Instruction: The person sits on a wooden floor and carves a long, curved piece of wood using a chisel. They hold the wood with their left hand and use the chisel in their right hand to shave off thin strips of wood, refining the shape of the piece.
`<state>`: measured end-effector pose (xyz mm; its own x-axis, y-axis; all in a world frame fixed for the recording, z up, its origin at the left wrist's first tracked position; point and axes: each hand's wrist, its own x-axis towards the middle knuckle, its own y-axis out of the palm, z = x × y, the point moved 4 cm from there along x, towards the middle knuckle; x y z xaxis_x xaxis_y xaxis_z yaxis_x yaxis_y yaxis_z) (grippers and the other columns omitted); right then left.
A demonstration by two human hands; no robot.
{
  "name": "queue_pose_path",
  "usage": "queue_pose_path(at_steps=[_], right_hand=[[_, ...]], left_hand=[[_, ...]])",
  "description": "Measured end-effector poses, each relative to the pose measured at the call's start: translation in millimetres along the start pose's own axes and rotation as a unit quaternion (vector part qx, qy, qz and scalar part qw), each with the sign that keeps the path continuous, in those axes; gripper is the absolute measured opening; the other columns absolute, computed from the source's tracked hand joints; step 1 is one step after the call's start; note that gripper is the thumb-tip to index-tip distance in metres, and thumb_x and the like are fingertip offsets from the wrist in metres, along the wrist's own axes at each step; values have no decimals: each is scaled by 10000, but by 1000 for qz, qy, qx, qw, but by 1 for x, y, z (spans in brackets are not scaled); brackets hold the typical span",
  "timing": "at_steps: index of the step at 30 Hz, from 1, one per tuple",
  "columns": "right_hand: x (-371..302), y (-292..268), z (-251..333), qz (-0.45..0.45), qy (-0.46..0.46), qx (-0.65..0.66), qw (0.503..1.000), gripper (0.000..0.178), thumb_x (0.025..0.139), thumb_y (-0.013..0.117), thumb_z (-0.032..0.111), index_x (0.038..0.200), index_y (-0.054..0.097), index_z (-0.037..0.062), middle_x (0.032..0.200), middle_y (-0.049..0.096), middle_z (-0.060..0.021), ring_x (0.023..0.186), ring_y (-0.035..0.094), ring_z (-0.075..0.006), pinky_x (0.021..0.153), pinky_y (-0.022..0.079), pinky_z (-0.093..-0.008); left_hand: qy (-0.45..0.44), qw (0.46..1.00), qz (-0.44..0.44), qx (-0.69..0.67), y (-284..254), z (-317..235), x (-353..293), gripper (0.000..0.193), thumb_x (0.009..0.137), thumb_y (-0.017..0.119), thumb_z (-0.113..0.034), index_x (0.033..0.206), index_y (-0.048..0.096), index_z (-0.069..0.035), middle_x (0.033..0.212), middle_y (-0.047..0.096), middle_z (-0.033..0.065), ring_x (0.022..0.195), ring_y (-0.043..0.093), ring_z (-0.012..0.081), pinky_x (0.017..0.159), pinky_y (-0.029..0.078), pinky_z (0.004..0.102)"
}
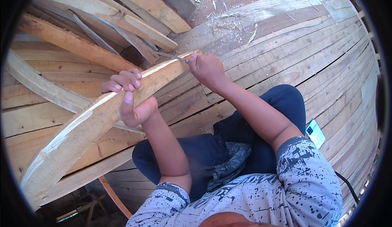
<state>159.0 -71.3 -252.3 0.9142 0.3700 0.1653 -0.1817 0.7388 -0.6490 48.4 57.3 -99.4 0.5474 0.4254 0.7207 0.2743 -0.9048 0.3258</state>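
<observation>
We find the left hand (143, 112) gripping the curved beam (107, 115), fingers over its upper edge and thumb along the near face; the wrist is bent back, the forearm rising from a bent elbow. The right hand (208, 68) is curled in a fist around the metal tool (169, 56), whose grip end it hides. The right forearm reaches diagonally up and inward from the sleeve. The tool's thin blade points left, lying along the beam's upper edge near its far end.

We place the beam slantwise, from lower left to upper middle, in front of the seated person's folded legs; a paler, rough strip (75, 125) runs along its edge.

Our count: two hands, one tool, one beam in hand. Farther out, one reddish-brown timber (73, 41) and one pale curved rib (43, 84) lie beyond the beam; several other timbers overlap, too crowded for us to number. One crumpled dark sheet (232, 157) lies in the lap, one light-coloured phone (315, 134) by the right leg. Shavings (228, 29) scatter over the planks (281, 59), past counting.

Writing: we note dark, letter-like print on the shirt (253, 194), among splatter marks; markings on the phone are too small to make out.
</observation>
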Motion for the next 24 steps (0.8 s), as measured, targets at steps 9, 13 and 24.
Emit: queue_pose_path(at_steps=[9, 13, 24], right_hand=[[-4, 8, -8, -75, -19, -28, 997, 513, 961, 429, 334, 592, 663, 65, 542, 603, -183, 485, 615, -383, 486, 503, -492], [9, -9, -23, -145, -53, -62, 986, 502, 954, 437, 329, 589, 664, 70, 545, 602, -187, 470, 600, -380, 471, 482, -488], [3, 8, -10, 1, 41, 65, 997, 543, 951, 425, 318, 588, 627, -32, 581, 590, -257, 552, 617, -429, 562, 510, -516]], left_hand=[[0, 1000, 4, 8, 4, -1, -1, 256, 720, 538, -73, 973, 526, -102, 770, 510, 41, 730, 509, 177, 774, 429, 391], [-5, 1000, 12, 5, 12, 0, -2, 292, 707, 556, -63, 988, 485, -98, 786, 501, 51, 728, 495, 175, 774, 436, 385], [-6, 1000, 19, 10, 12, 0, -2, 297, 702, 554, -57, 991, 501, -100, 778, 507, 47, 724, 499, 167, 775, 433, 382]])
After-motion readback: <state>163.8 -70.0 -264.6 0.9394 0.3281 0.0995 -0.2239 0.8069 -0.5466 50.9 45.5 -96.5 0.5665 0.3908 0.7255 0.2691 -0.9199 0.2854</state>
